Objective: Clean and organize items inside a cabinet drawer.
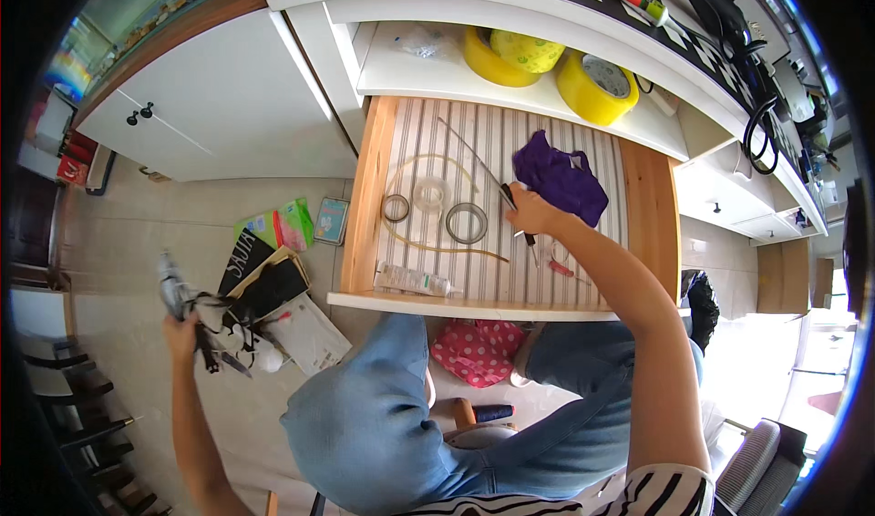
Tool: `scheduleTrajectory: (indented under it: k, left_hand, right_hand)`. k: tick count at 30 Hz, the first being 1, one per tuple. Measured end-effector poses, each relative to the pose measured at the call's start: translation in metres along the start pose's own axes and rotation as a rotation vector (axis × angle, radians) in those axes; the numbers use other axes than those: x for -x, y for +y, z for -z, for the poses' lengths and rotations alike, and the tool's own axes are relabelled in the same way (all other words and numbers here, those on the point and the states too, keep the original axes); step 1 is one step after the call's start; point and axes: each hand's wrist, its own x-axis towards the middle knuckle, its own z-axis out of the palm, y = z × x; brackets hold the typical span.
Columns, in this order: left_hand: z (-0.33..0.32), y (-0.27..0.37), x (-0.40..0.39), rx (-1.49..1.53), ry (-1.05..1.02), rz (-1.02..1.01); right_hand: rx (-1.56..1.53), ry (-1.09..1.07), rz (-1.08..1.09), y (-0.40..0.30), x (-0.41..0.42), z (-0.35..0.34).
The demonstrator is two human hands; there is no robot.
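Note:
In the open wooden drawer (653,242), my right hand (536,210) is closed around the black handle of a thin, long metal tool (472,152). A purple cloth (564,177) lies just beyond that hand. Nearer the drawer front are a small screwdriver with a red handle (562,268), a grey tape roll (467,223), a clear tape roll (431,194), a thin yellowish tube (448,248) and a white sealant tube (413,280). Out to the left, my left hand (180,335) grips a blurred grey object (172,287) above the floor; its kind cannot be told.
Yellow tape rolls (597,89) sit on the white shelf above the drawer. Black pouches (263,277), a green packet (294,222) and tangled straps (236,338) lie on the floor at left. A red polka-dot cloth (477,352) lies between my legs. Cables (759,133) hang at upper right.

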Motion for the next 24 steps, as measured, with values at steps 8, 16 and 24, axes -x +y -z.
scheduleTrajectory:
  k: [8,16,24]
  left_hand:
    - [-0.150,-0.005,-0.008,-0.137,-0.395,0.163]
    - [-0.086,0.120,0.034,-0.519,-0.695,-0.071]
    - [-0.050,0.313,0.105,1.462,-1.200,0.184]
  right_hand:
    - [-0.952,-0.494,0.160,-0.042,0.068,0.095]
    - [-1.103,-0.622,0.341,-0.093,0.103,0.108]
    - [-1.288,-0.699,0.253,-0.171,0.092,0.099]
